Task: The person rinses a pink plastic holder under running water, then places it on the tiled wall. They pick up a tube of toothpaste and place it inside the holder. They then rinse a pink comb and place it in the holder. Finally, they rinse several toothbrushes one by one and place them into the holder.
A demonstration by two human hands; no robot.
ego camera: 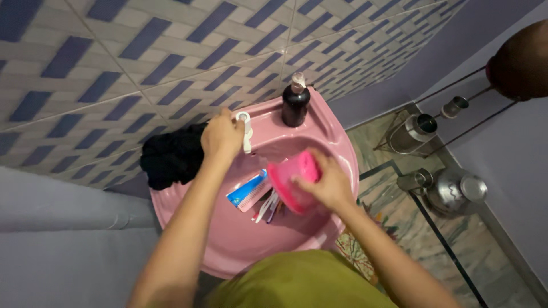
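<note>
One pink ceramic basin [337,149], one dark glass bottle [295,102] at 12 o'clock on its rim. Left hand [221,136] fingers curled shut on the white tap handle [245,130] at 11 o'clock. Right hand [325,183] grips one pink plastic cup [291,181] over the bowl centre, fingers narrow around it.

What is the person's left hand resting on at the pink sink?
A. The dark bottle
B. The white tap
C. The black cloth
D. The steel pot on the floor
B: the left hand sits on the white tap at the back of the pink sink, while the right hand holds a pink cup over the basin.
</note>
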